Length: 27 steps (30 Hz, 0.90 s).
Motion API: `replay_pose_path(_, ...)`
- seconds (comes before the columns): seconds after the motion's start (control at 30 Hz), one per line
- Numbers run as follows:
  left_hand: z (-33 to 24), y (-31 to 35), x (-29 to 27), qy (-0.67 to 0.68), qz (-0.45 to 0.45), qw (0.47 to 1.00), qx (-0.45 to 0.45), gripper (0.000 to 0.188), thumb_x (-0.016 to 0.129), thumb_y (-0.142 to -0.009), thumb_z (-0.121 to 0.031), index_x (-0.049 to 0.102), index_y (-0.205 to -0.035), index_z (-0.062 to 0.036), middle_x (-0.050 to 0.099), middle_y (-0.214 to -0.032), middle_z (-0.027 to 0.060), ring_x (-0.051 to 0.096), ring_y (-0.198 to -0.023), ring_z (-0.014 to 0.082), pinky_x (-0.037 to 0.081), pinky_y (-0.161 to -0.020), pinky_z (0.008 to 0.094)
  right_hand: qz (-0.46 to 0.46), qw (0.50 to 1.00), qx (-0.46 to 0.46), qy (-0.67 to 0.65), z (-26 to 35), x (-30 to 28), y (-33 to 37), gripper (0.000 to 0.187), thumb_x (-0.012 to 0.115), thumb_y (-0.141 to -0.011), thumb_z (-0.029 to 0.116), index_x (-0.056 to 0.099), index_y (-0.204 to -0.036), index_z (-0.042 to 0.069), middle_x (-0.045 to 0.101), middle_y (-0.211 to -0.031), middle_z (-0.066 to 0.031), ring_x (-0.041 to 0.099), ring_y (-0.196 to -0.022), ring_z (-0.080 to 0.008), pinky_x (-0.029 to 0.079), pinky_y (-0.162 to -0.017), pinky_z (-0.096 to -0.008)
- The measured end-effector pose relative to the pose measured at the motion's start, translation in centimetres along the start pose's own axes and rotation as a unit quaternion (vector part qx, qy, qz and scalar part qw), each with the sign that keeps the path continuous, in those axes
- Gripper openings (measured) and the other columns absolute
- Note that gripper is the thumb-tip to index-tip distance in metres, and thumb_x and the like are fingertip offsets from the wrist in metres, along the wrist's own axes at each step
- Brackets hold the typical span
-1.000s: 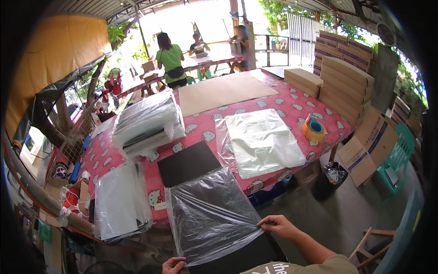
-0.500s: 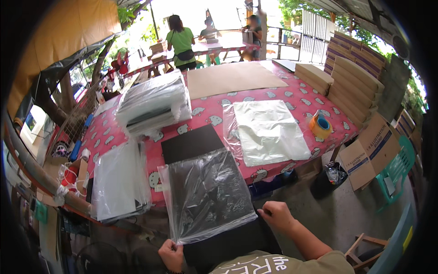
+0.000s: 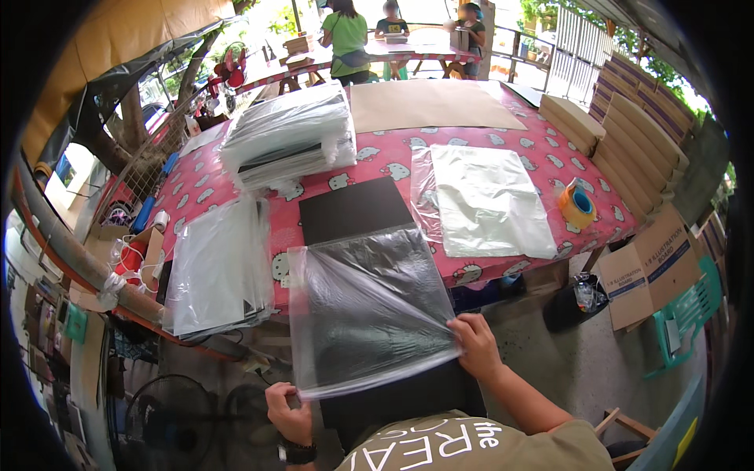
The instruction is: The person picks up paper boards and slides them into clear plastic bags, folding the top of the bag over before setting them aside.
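Observation:
A clear plastic sleeve (image 3: 369,314) lies over black board at the near edge of the table, with creases fanning from its right side. My right hand (image 3: 477,345) is closed on that right edge. At the sleeve's near left corner, my left hand (image 3: 289,410) pinches the plastic. A bare black board (image 3: 357,210) shows beyond the sleeve's far edge. More black board (image 3: 404,404) shows below the sleeve, close to my body. Left of the sleeve is a pile of bagged sheets (image 3: 220,271), white on top. A stack of white plastic sleeves (image 3: 491,200) lies to the right.
A tall stack of plastic-wrapped boards (image 3: 287,129) stands at the far left of the pink patterned table (image 3: 377,165). Beside it lies brown cardboard (image 3: 440,104). A tape roll (image 3: 577,206) sits at right, near stacked cartons (image 3: 636,157). Several people work at a far table.
My right hand has moved onto the sleeve's right edge and drawn the plastic into creases. My left hand stays at the near left corner. The whole view has shifted.

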<state>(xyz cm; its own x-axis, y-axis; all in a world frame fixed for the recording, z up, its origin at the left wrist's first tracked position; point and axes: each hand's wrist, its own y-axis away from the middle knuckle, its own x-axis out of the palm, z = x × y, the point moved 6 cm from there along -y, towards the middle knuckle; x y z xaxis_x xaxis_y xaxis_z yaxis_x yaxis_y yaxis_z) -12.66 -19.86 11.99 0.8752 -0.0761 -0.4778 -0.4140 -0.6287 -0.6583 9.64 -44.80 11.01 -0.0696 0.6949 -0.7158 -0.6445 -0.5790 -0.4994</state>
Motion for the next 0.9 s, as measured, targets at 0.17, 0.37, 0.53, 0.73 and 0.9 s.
replay_pose_path(0.17,1.0,3.1,1.0,0.083,0.229,0.966,-0.084,0.016,0.054,-0.058,0.007,0.060,-0.069,-0.0030,0.056,-0.073,0.0103,0.056,-0.061,0.0219,0.043,-0.053,0.0264,0.064,0.996,0.031,-0.046,0.8,-1.7,4.1,0.033,0.052,-0.057,-0.009,0.054,-0.086,0.006,0.051,-0.088,-0.0114,0.054,-0.075,-0.0284,0.047,-0.061,-0.0332)
replay_pose_path(0.37,3.9,5.6,0.5,0.220,0.387,0.876,-0.184,0.016,0.052,-0.059,0.008,0.061,-0.065,-0.0029,0.056,-0.071,0.0079,0.056,-0.063,0.0140,0.043,-0.055,0.0229,0.229,0.953,0.094,-0.176,2.0,-2.2,8.1,0.021,0.052,-0.062,-0.007,0.054,-0.079,0.005,0.051,-0.085,-0.0097,0.054,-0.070,-0.0260,0.046,-0.061,-0.0311)
replay_pose_path(0.53,4.6,6.3,1.0,0.312,0.393,0.816,-0.289,0.013,0.050,-0.060,0.008,0.059,-0.063,-0.0009,0.055,-0.070,0.0051,0.054,-0.065,0.0115,0.041,-0.058,0.0206,0.328,0.866,0.205,-0.318,-2.1,-2.4,9.5,0.015,0.057,-0.070,0.006,0.057,-0.085,0.003,0.053,-0.092,-0.0071,0.053,-0.073,-0.0151,0.043,-0.065,-0.0261)
replay_pose_path(0.73,5.9,7.6,1.2,0.247,0.473,0.798,-0.278,0.014,0.051,-0.064,0.004,0.059,-0.074,-0.0014,0.054,-0.077,0.0047,0.051,-0.072,0.0123,0.042,-0.062,0.0235,0.331,0.645,0.439,-0.530,-2.1,5.0,11.5,0.040,0.060,-0.078,0.016,0.045,-0.112,0.002,0.053,-0.104,-0.0033,0.050,-0.093,-0.0112,0.039,-0.082,-0.0266)
replay_pose_path(0.9,7.2,6.1,0.0,0.431,0.067,0.800,-0.412,0.052,0.056,-0.075,-0.016,0.033,-0.121,-0.0078,0.043,-0.114,0.0106,0.040,-0.105,0.0233,0.037,-0.086,0.0355,0.235,0.615,0.390,-0.644,1.1,5.8,6.4,0.033,0.056,-0.079,0.009,0.043,-0.108,0.001,0.056,-0.091,-0.0056,0.055,-0.075,-0.0125,0.048,-0.056,-0.0264)
